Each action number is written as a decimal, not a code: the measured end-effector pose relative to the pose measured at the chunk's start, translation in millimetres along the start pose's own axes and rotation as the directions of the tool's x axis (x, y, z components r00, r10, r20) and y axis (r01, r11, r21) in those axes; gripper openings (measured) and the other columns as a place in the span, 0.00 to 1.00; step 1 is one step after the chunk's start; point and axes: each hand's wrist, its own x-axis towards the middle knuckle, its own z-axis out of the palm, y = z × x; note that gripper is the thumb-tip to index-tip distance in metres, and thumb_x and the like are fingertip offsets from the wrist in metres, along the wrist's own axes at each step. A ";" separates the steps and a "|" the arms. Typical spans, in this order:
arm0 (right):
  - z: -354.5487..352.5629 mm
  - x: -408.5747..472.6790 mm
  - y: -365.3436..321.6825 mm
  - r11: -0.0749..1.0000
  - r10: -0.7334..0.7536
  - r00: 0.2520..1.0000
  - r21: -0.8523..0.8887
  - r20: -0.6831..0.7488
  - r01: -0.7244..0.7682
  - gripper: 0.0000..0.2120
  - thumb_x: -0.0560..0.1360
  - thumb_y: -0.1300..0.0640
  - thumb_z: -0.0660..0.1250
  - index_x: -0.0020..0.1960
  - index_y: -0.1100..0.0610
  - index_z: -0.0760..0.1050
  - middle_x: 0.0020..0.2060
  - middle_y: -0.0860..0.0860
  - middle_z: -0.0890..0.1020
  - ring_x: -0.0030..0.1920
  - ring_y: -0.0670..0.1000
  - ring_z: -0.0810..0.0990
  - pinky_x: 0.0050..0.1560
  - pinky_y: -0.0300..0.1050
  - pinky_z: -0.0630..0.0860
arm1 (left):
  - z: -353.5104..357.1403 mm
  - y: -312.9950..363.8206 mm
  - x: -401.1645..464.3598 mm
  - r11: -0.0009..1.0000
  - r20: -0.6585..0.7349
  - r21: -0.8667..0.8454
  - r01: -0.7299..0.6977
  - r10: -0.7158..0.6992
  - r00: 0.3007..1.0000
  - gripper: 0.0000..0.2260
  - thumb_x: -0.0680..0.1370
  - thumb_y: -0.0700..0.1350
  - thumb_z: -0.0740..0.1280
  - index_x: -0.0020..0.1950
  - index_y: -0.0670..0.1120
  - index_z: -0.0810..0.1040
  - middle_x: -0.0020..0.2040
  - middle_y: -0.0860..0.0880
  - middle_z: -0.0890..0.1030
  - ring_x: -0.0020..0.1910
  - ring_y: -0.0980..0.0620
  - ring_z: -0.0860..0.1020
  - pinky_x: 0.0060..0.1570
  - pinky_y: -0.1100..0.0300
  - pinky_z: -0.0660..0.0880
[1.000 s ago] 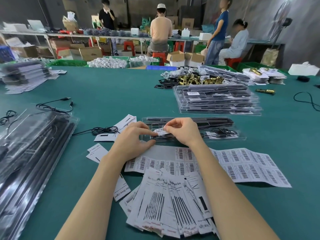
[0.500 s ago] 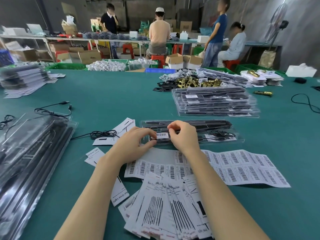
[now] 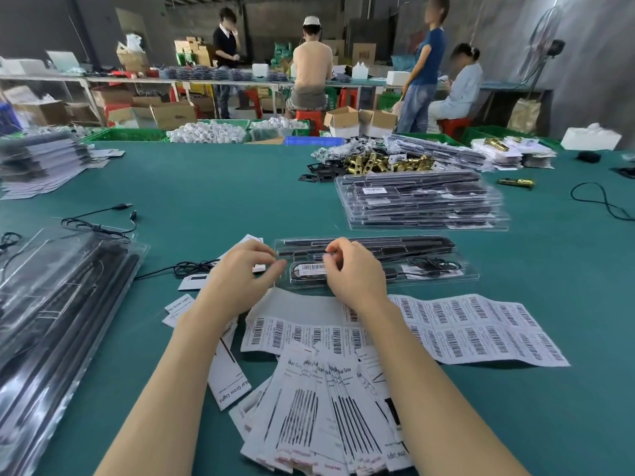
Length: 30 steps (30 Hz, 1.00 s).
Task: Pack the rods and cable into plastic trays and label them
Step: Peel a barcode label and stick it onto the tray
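A clear plastic tray [image 3: 429,274] lies in front of me with black rods [image 3: 409,243] and a coiled cable [image 3: 434,266] inside. A small barcode label [image 3: 312,267] sits flat on its left part. My left hand [image 3: 240,276] hovers just left of the label with loosely curled fingers that hold nothing. My right hand [image 3: 354,269] is at the label's right end, fingertips bent down onto the tray beside it. A sheet of barcode labels [image 3: 481,334] lies under my right wrist.
Fanned printed cards [image 3: 326,407] lie nearest me. A stack of packed trays [image 3: 422,204] stands behind the tray, with brass parts [image 3: 385,163] beyond. Bagged black rods [image 3: 51,321] fill the left. A loose black cable [image 3: 192,267] lies left of the tray. People work at far tables.
Both hands pinched the label above the tray, then laid it on the tray. My left hand has now let go and drawn slightly left.
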 end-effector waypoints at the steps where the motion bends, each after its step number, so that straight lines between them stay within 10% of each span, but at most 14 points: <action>1: -0.1 -0.7 -1.9 1.000 -0.005 1.000 -0.010 0.018 0.005 0.12 0.80 0.44 0.63 0.59 0.48 0.75 0.50 0.45 0.77 0.47 0.48 0.78 0.43 0.43 0.70 | -1.6 -0.2 0.0 1.000 -0.018 -0.010 -0.005 0.005 1.000 0.10 0.80 0.57 0.65 0.54 0.58 0.85 0.57 0.58 0.77 0.57 0.60 0.72 0.56 0.53 0.72; 6: 0.2 -2.0 -1.1 0.999 -0.045 0.999 -0.020 0.008 0.045 0.10 0.79 0.46 0.66 0.59 0.47 0.75 0.52 0.46 0.78 0.44 0.47 0.76 0.42 0.42 0.69 | 8.9 11.4 -3.6 0.998 0.218 0.004 -0.057 0.055 0.974 0.14 0.79 0.63 0.63 0.62 0.64 0.81 0.62 0.60 0.73 0.64 0.59 0.67 0.64 0.58 0.65; 9: -0.1 -0.8 2.8 0.999 -0.039 0.999 0.008 -0.016 0.039 0.09 0.82 0.55 0.61 0.59 0.49 0.76 0.53 0.48 0.80 0.46 0.48 0.77 0.44 0.42 0.70 | 9.5 11.7 -2.2 1.000 0.158 -0.011 -0.023 0.025 0.987 0.15 0.79 0.63 0.62 0.59 0.60 0.84 0.60 0.60 0.75 0.62 0.58 0.70 0.64 0.55 0.68; 15: -1.1 -1.8 0.0 0.999 -0.045 0.999 0.014 0.025 0.045 0.15 0.77 0.41 0.67 0.60 0.46 0.75 0.50 0.44 0.77 0.46 0.46 0.76 0.42 0.41 0.69 | 10.8 12.4 -1.6 0.999 0.123 -0.038 -0.008 0.012 0.992 0.09 0.80 0.56 0.67 0.57 0.59 0.85 0.58 0.57 0.76 0.58 0.58 0.72 0.58 0.59 0.67; 25: -15.2 6.4 4.9 0.963 0.037 0.998 0.263 0.048 -0.049 0.07 0.80 0.57 0.63 0.55 0.51 0.78 0.41 0.41 0.80 0.40 0.42 0.79 0.36 0.33 0.72 | 15.1 20.0 11.3 0.881 0.061 -0.017 0.472 -0.470 0.880 0.21 0.81 0.55 0.65 0.68 0.43 0.75 0.50 0.51 0.82 0.53 0.47 0.77 0.53 0.57 0.71; 30: -21.8 3.6 0.3 0.973 0.033 0.997 0.227 0.070 -0.048 0.06 0.79 0.54 0.65 0.53 0.50 0.80 0.42 0.42 0.82 0.38 0.43 0.81 0.39 0.36 0.75 | 9.0 26.3 16.0 0.790 0.158 -0.207 0.577 -0.555 0.817 0.10 0.80 0.52 0.64 0.47 0.46 0.78 0.43 0.46 0.80 0.42 0.46 0.75 0.41 0.56 0.68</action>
